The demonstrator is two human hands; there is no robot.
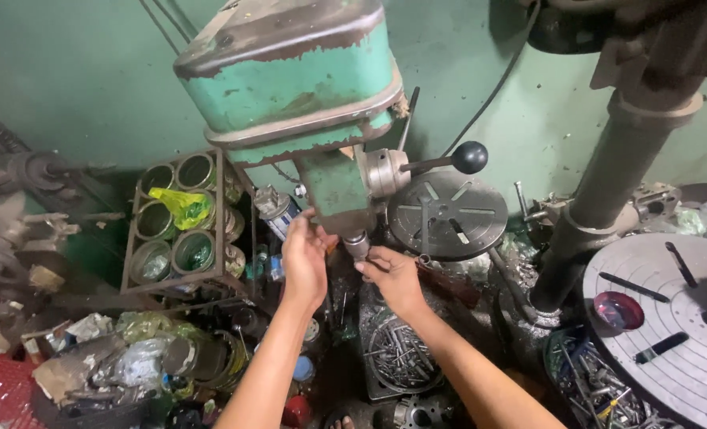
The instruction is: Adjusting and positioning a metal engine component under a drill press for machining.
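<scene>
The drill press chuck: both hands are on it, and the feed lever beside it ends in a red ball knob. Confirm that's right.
Not quite. Both the left hand and the right hand are at the drill press chuck, but the ball knob on the feed lever is black, not red. The head view shows it.

A crumpled yellow-green plastic bag (180, 206) sits in the can rack (131, 262).
</scene>
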